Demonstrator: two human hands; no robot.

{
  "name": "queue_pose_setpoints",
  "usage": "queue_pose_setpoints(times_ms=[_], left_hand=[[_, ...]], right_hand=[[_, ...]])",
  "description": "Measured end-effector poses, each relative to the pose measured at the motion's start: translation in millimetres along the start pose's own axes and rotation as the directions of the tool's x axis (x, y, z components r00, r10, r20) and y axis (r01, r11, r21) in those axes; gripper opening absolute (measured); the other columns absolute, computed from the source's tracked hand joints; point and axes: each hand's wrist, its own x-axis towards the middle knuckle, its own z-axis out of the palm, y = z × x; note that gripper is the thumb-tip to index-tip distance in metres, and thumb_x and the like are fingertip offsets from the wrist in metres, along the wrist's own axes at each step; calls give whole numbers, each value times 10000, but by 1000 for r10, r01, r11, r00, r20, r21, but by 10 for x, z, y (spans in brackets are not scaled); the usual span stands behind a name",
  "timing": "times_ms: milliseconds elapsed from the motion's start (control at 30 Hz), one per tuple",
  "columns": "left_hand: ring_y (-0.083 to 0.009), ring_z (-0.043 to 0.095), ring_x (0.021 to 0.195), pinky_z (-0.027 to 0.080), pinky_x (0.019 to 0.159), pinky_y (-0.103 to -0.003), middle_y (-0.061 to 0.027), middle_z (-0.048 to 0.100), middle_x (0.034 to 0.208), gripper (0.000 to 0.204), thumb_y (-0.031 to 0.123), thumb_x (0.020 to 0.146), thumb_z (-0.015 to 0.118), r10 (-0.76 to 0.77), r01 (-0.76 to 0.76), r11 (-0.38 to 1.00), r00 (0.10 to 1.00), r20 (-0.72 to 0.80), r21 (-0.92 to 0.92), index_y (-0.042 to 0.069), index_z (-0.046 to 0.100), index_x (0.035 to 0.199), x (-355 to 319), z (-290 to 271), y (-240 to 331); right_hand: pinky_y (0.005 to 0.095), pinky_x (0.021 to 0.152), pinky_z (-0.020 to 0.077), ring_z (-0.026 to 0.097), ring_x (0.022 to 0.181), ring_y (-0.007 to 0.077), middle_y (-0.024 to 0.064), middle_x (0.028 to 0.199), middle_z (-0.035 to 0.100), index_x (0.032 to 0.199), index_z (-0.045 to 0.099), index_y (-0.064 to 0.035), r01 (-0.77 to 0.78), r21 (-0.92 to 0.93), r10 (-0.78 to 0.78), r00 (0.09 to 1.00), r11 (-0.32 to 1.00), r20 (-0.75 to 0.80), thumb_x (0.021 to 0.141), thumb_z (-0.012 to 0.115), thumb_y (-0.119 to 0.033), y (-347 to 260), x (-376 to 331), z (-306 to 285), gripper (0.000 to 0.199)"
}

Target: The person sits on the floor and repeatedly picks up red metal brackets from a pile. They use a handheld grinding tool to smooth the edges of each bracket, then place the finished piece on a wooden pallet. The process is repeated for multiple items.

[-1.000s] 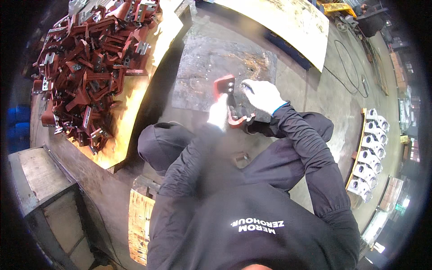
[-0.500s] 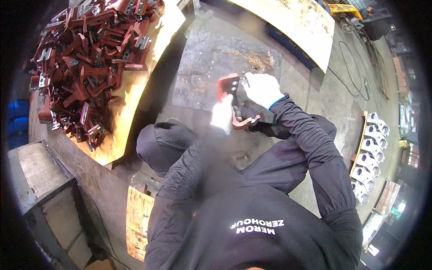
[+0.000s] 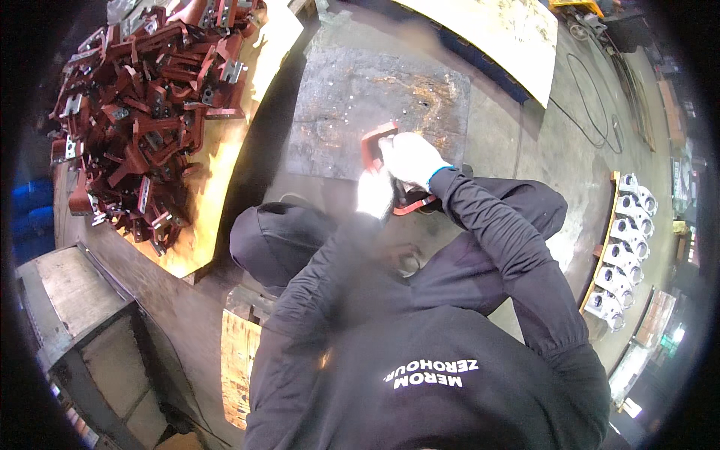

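Note:
I hold a red metal bracket (image 3: 370,147) in front of me with both gloved hands, above the near edge of a dark rusty steel plate (image 3: 352,105) on the floor. My left hand (image 3: 374,193) in a white glove grips the bracket's lower part. My right hand (image 3: 409,157), also in a white glove, covers its upper right side. Only the bracket's red top edge and a lower red strip (image 3: 414,207) show; the rest is hidden by my hands. Black sleeves run back toward me.
A heap of several red metal brackets (image 3: 142,105) lies on a wooden board (image 3: 217,187) to my left. A row of pale metal parts (image 3: 619,247) sits on a board at right. A pale sheet (image 3: 495,34) lies beyond the plate; a cable (image 3: 592,97) trails over the concrete floor.
My hands and the bracket have shifted slightly up and left in view, now over the plate's near edge. Both hands keep their grip.

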Motion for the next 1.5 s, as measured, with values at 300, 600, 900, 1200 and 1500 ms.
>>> queue_pose_setpoints(times_ms=[300,600,900,1200,1500], left_hand=[[-144,592,662,467,576,-283,-54,603,751,263,224,937,571,-315,327,878,945,90,-349,-16,586,1042,-27,72,324],[-187,520,441,459,399,-342,-63,509,603,344,362,974,505,-442,468,827,883,156,-310,23,527,917,-40,-37,598],[-169,532,468,457,417,-321,-46,505,601,318,358,974,504,-398,414,875,910,116,-249,42,538,998,19,-52,559],[-163,527,450,435,410,-315,-47,528,597,321,335,984,485,-455,483,805,875,164,-345,22,535,1036,-30,-33,580],[-184,622,860,486,692,-318,-126,638,906,442,364,987,471,-195,190,981,969,150,47,-55,522,1119,53,-32,-80]], right_hand=[[458,801,488,634,900,398,261,921,647,997,649,12,-523,395,550,833,756,51,924,465,-351,11,-193,-166,413],[440,737,504,654,830,361,210,855,668,1034,654,-51,-485,126,487,873,866,15,926,493,-398,100,-321,-181,398],[451,588,514,664,670,342,151,707,656,879,606,-76,-337,-108,330,941,935,-77,895,532,-365,43,-81,-359,299],[469,718,516,661,805,382,213,835,670,926,624,-24,-548,88,530,832,832,163,945,412,-354,-106,-66,18,393],[396,797,527,648,943,291,109,1038,677,1010,706,-124,-461,52,419,842,886,340,854,528,-356,-191,66,-50,331]])
